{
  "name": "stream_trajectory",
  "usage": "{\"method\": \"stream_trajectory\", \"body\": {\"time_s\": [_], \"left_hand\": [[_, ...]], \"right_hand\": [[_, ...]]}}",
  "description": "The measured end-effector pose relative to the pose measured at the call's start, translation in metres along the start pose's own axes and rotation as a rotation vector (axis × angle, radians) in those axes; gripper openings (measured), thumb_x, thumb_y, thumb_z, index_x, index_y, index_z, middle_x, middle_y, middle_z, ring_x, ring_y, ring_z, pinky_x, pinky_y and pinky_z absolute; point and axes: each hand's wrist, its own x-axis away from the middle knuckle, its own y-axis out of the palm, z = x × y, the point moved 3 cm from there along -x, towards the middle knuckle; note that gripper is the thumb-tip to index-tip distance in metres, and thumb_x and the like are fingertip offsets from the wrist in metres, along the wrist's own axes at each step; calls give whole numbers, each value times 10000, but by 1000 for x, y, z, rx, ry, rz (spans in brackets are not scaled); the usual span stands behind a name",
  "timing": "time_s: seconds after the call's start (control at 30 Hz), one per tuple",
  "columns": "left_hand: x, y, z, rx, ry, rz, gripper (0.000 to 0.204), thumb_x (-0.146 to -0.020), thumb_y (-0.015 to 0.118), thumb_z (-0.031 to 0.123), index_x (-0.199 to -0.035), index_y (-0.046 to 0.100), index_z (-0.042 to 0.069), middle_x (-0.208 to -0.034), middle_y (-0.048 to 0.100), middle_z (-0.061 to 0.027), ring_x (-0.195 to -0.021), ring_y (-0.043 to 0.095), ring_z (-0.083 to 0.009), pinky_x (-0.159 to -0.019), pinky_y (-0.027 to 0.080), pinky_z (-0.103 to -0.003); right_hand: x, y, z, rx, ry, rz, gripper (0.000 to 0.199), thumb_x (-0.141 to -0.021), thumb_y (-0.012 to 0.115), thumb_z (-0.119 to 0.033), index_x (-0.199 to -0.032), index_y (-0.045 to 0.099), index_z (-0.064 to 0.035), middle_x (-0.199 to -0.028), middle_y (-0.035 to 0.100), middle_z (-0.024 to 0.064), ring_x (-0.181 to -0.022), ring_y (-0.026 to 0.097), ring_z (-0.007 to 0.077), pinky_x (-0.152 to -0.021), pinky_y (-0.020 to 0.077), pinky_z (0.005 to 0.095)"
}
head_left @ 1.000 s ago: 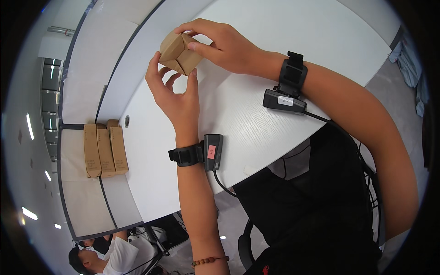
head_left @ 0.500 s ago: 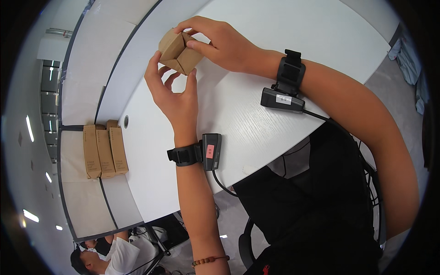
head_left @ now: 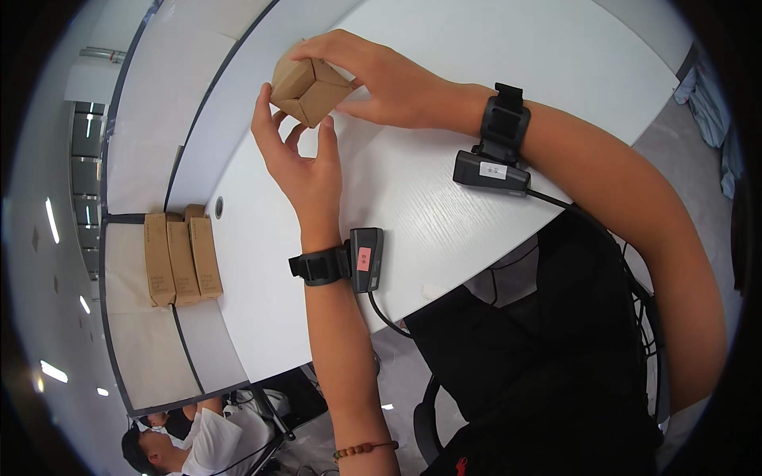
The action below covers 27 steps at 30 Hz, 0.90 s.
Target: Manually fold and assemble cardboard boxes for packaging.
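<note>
A small brown cardboard box (head_left: 311,94) is held up over the far part of the table, its folded end flaps facing me. My left hand (head_left: 298,163) cups it from below and left, fingertips on its left side and thumb near its lower corner. From the right, my right hand (head_left: 381,79) grips it, with fingers laid over the top and thumb at the right side. The far side of the box is hidden. Each wrist carries a black strap with a small cabled device, one on the left (head_left: 366,260) and one on the right (head_left: 490,172).
The white table (head_left: 413,198) spreads under both hands. Several long brown cardboard boxes (head_left: 182,262) stand against the partition (head_left: 131,190) at the left. A round cable hole (head_left: 219,208) is near the table's left edge. A person (head_left: 194,444) sits beyond the partition at lower left.
The flaps at the box's end have folded inward, covering the gap that was there. My right thumb has moved off the opening to the box's right side.
</note>
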Motion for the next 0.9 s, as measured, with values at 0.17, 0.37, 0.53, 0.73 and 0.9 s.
{"method": "stream_trajectory", "body": {"time_s": [0.17,0.37,0.53,0.73,0.9], "left_hand": [[3,-2,0,-68,-60,27,683,-813,762,7,-1419,451,61,-1410,467,-119,-1176,556,-264,-874,558,-362],[1,-6,0,-121,50,45,728,-793,782,23,-1435,442,71,-1407,461,-117,-1172,547,-271,-882,553,-368],[0,0,3,-51,24,-42,831,-811,707,-2,-1541,316,72,-1523,382,-145,-1269,481,-298,-1000,498,-425],[1,-4,0,133,33,25,673,-899,625,48,-1518,362,57,-1489,434,-138,-1244,506,-268,-953,515,-395],[1,-4,0,29,-85,40,451,-974,565,76,-1417,497,28,-1385,522,-115,-1142,567,-211,-848,536,-322]], "right_hand": [[0,0,0,50,-88,-20,756,-813,676,80,-1477,420,-176,-1447,507,96,-1330,507,319,-1114,481,434],[-2,-2,-5,48,-80,-11,719,-801,729,24,-1439,462,-176,-1434,497,83,-1299,529,300,-1020,554,405],[-2,-6,-7,32,-30,48,613,-739,798,-39,-1302,567,-110,-1266,571,91,-1174,577,301,-968,562,383],[-1,-2,-7,-64,-31,86,482,-830,655,-57,-1304,577,-70,-1255,581,110,-1148,588,295,-922,565,376],[0,-2,0,-9,23,1,454,-906,591,-38,-1346,525,-124,-1360,503,90,-1277,538,272,-870,644,381]]}}
